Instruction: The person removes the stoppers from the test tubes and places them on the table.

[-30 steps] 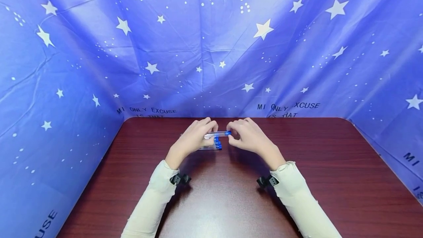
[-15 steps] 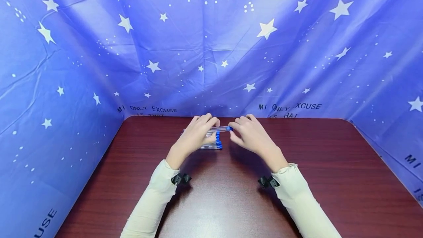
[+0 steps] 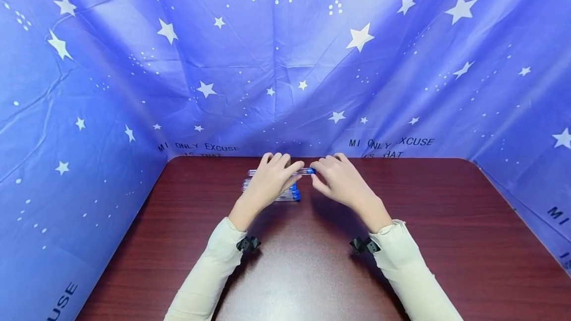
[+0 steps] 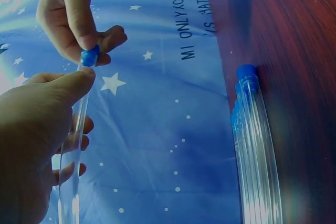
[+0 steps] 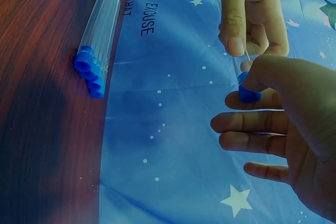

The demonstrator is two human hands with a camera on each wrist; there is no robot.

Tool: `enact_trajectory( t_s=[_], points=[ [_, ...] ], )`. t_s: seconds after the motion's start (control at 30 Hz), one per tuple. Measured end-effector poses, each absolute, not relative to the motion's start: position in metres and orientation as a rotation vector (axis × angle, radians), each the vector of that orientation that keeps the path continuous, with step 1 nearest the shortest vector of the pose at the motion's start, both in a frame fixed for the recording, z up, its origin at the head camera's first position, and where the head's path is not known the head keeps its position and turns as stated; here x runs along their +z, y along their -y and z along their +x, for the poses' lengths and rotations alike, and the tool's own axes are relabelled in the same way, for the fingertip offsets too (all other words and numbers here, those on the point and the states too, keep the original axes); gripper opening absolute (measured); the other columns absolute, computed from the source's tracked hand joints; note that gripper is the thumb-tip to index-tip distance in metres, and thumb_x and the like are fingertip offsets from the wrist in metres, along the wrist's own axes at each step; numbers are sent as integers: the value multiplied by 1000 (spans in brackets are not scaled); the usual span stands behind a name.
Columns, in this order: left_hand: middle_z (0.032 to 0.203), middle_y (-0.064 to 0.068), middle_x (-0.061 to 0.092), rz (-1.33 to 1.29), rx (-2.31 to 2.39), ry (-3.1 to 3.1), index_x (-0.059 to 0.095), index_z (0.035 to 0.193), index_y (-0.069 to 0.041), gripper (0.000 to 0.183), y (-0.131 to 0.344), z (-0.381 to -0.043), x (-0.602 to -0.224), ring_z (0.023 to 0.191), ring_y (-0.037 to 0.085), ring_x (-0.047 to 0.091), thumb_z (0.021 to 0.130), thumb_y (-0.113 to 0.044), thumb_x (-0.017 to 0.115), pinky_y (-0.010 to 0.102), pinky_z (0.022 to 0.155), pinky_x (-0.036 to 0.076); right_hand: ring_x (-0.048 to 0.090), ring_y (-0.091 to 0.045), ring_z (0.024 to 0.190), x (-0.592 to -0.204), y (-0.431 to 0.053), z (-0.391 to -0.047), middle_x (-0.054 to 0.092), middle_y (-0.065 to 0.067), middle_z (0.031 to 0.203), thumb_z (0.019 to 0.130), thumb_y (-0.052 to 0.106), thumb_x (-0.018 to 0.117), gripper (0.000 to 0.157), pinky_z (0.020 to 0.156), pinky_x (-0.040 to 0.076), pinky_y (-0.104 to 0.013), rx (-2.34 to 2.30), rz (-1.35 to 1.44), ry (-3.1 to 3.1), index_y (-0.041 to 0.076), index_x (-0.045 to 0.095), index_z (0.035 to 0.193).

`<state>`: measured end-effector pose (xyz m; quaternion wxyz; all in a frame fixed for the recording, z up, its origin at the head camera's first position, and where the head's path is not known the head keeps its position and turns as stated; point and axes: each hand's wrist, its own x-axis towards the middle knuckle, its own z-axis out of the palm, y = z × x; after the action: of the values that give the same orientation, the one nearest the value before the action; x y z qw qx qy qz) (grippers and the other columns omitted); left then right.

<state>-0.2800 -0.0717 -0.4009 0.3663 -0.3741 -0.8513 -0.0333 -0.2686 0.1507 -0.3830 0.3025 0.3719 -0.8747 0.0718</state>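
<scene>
A clear test tube [image 4: 68,192] lies across in front of me, lifted above the others. My left hand [image 3: 269,178] grips it, thumb and index finger close below the cap. My right hand [image 3: 342,182] pinches the blue cap [image 4: 90,56] at the tube's right end between thumb and index finger. Its other fingers stretch out apart from the tube in the right wrist view. Beneath the left hand, a row of clear tubes [image 4: 257,145] with blue caps lies side by side on the table, partly hidden by that hand in the head view.
The dark red wooden table [image 3: 446,222] reaches back to a blue star-printed curtain [image 3: 276,63], which also hangs at both sides. Small black devices [image 3: 249,244] sit at the wrists, by the pale sleeves [image 3: 200,276].
The held tube has risen and moved slightly away and right, off the row. My left fingers have shifted toward its capped end, and the tube's rounded left end now shows.
</scene>
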Motion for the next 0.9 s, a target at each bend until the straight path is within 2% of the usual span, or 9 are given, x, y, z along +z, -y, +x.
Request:
enact_trajectory(
  t_s=[0.1,0.23,0.9],
  points=[
    [89,1,57,-950,-43,2202,66,117,-23,21,71,-279,-400,85,21,56,103,-36,59,42,89,48,65,-28,82,-382,-151,-267,70,-6,83,89,18,63,19,85,47,-47,203,986,2318,5,72,100],
    [92,2,58,-940,-31,2218,66,119,-23,23,72,-278,-398,88,22,57,104,-36,56,43,90,49,65,-28,82,-380,-151,-267,70,-7,83,89,19,62,21,85,47,-47,197,983,2316,4,72,100],
    [94,4,55,-924,-22,2212,64,118,-21,19,73,-275,-393,89,24,55,102,-31,59,47,93,46,64,-28,79,-383,-148,-266,67,-6,79,91,20,63,19,83,48,-46,172,993,2281,5,71,98]
  ],
)
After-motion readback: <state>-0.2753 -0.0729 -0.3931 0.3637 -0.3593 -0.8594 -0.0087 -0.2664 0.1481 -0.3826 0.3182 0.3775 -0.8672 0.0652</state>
